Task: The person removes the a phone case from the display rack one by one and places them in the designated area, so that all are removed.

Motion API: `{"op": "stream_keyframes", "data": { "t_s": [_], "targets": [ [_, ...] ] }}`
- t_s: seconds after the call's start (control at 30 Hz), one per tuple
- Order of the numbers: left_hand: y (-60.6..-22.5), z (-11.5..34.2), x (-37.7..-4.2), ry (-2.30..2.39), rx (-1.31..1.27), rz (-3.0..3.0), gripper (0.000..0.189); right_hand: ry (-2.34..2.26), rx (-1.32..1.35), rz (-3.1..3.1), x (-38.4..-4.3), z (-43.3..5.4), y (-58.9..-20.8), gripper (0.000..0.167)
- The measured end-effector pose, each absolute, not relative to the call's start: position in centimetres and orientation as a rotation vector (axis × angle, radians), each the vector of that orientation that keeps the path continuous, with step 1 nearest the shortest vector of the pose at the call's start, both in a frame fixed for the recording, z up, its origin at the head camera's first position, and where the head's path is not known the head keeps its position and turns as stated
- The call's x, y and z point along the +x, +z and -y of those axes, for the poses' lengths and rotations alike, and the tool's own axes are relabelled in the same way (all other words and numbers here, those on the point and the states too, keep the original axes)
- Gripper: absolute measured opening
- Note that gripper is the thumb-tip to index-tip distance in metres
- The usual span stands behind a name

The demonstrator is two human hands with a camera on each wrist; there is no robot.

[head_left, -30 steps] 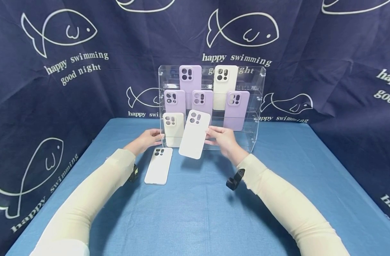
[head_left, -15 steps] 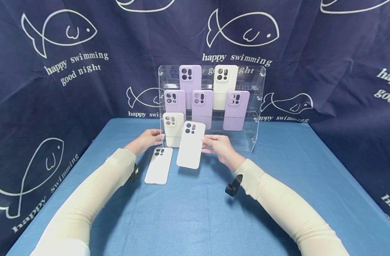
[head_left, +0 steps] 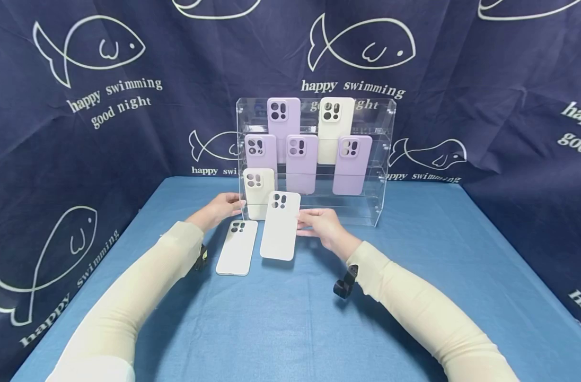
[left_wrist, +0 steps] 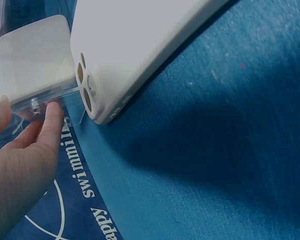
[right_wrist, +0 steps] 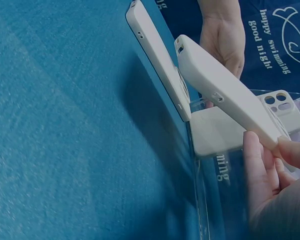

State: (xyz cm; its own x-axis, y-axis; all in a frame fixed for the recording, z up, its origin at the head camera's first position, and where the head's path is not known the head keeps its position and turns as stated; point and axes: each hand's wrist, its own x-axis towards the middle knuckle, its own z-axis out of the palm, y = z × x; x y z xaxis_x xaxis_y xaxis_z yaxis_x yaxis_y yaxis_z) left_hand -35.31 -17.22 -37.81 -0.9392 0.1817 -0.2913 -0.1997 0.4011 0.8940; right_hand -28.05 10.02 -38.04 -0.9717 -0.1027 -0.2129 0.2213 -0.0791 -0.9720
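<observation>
My right hand (head_left: 323, 225) pinches a white phone case (head_left: 280, 228) by its right long edge, thumb and fingers on opposite faces. The case is tilted, camera cutouts at its top, before the lower left of a clear acrylic display stand (head_left: 387, 154). My left hand (head_left: 220, 208) grips the stand's left side panel, with the fingers (left_wrist: 50, 125) outside it. Just below, another white phone case (head_left: 236, 249) slants with its camera end at the stand's front left corner; what holds it up cannot be told. An off-white phone case (head_left: 259, 199) stands in the bottom tier, partly covered by the held one.
Higher tiers hold several lilac phone cases (head_left: 350, 170) and one off-white case (head_left: 335, 127). A blue cloth (head_left: 281, 329) covers the table. Behind hangs a navy curtain (head_left: 214, 79) with white fish drawings. A black wrist strap (head_left: 346, 282) hangs at the right cuff.
My right hand has brought the white phone case down and slightly left, away from the middle lilac case it partly covered. My left hand has stayed on the stand's side.
</observation>
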Motion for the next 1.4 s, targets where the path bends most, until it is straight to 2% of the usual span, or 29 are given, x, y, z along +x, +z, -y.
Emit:
{"op": "stream_keyframes", "data": {
  "t_s": [0.7,1.4],
  "targets": [
    [-37.8,17.2,-35.2,1.542,-0.007,-2.297,0.055,-2.015,0.204,-1.974,-27.4,-8.2,-39.8,0.029],
    [-37.7,17.2,-35.2,1.543,-0.012,-2.299,0.055,-1.955,0.295,-1.92,-28.2,-7.1,-40.8,0.029]
  ]
}}
